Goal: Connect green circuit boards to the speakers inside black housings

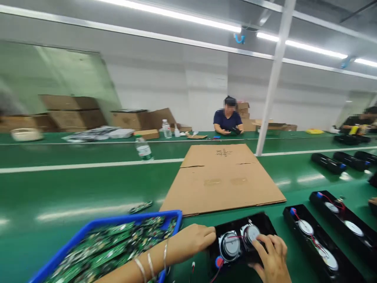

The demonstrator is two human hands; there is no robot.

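Note:
A black speaker housing [266, 225] with two round silver speakers [230, 246] and red wires lies at the lower centre. My left hand [198, 240] has its fingers closed on the housing's left edge. Over the right speaker [251, 232] is my right hand [271, 253], its fingers apart and curved, fingertips touching the speaker's rim. A blue and red round part [219, 261] sits at the housing's lower left. A blue tray [97, 223] of green circuit boards [114, 245] stands left of the housing, partly behind my left forearm.
Beyond the housing lies a flat cardboard sheet [224, 181]. More black housings [321, 239] with speakers stand at right. A bottle [143, 148] is at back left, near a white post [273, 86] further right. A person [228, 118] sits across, holding a black part.

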